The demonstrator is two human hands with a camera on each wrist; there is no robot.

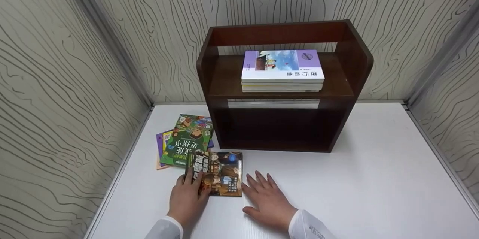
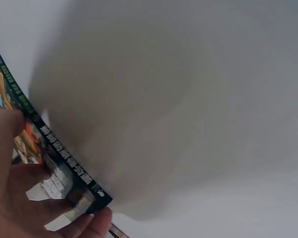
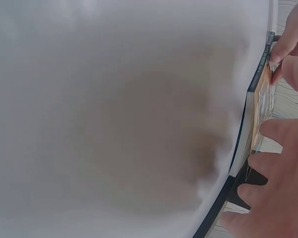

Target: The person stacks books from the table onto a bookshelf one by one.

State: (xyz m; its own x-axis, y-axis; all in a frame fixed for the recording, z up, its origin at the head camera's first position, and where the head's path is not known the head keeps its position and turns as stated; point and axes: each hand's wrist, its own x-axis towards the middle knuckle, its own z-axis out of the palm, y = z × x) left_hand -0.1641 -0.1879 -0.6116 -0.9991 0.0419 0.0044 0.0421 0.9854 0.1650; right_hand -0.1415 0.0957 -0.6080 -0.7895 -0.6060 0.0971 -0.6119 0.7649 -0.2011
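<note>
A brown comic-style book [image 1: 224,173] lies with its cover up on the white table, its upper left corner by a green book [image 1: 189,139]. My left hand [image 1: 187,197] holds its left end, thumb at the near edge and fingers over the cover. In the left wrist view, the dark spine [image 2: 64,153] runs past the thumb and fingers. My right hand [image 1: 267,199] has its fingers spread straight beside the book's right edge; the index fingertip is at or very near that edge. In the right wrist view, the page edges [image 3: 244,131] face the right fingers.
Beneath the green book, several other books [image 1: 160,151] stick out. A dark brown two-level shelf [image 1: 280,96] stands behind, with a stack of books [image 1: 282,70] on its upper board. Wood-grain patterned walls [image 1: 179,25] enclose the white table [image 1: 385,179].
</note>
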